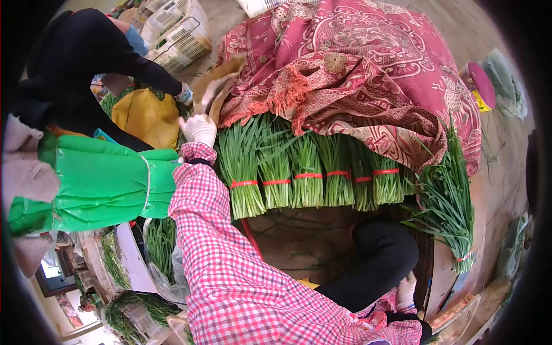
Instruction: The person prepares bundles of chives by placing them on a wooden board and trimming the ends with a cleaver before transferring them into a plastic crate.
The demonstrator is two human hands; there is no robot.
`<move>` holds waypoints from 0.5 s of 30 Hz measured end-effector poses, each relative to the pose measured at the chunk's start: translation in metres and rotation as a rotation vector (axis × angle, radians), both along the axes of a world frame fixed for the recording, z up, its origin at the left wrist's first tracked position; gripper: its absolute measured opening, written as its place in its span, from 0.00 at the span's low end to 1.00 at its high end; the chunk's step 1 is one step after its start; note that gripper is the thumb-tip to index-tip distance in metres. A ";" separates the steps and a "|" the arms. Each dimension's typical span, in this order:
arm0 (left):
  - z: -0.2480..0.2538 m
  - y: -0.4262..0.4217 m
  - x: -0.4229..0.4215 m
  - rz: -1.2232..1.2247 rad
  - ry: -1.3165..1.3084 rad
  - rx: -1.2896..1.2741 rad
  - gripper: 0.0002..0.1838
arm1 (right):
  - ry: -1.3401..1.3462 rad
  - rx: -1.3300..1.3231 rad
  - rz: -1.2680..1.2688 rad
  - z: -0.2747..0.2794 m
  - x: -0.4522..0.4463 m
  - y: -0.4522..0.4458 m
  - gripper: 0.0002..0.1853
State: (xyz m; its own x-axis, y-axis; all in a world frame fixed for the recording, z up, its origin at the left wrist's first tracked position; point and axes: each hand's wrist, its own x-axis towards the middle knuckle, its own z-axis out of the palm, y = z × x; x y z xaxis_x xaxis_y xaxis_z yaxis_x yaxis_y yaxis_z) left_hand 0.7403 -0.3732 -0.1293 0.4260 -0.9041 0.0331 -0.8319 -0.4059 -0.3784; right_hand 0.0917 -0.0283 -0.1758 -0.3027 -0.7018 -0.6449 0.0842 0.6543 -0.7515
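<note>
My left hand [200, 130], in a pale glove, reaches forward to the upper left. Its fingers close on the lower end of a tan cloth [217, 83] with a paler patch, beside a red patterned blanket [368, 40]. From under the blanket's fringed edge stick several bundles of green chives [307, 184], tied with red bands, cut ends towards me. One more chive bundle [451, 201] leans at the right, its tied end down. My right hand [407, 292], also gloved, is low at the right beside my dark-trousered knee; its fingers are largely hidden.
A co-worker in black [86, 52] bends at the upper left, a gloved hand [185, 94] near the tan cloth. Between us lie a yellow-brown cloth [146, 118] and a green plastic-covered item [103, 181]. White crates [178, 40] stand behind; loose greens [161, 244] lie at lower left.
</note>
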 end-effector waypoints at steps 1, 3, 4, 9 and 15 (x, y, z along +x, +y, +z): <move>0.006 0.005 -0.006 -0.131 0.021 -0.202 0.11 | 0.056 -0.039 -0.039 -0.003 -0.010 0.000 0.15; 0.028 0.016 -0.038 -0.549 0.042 -0.715 0.06 | 0.061 -0.124 -0.177 0.048 -0.012 -0.033 0.16; 0.055 0.029 -0.072 -0.677 0.095 -0.803 0.05 | 0.143 -0.266 -0.211 0.063 -0.018 -0.048 0.16; 0.126 0.155 -0.235 -0.897 0.512 -0.563 0.06 | -0.013 -0.545 -0.069 0.182 0.045 -0.128 0.26; 0.097 0.241 -0.332 -0.854 0.821 -0.607 0.04 | -0.246 -0.210 0.358 0.179 0.145 -0.142 0.46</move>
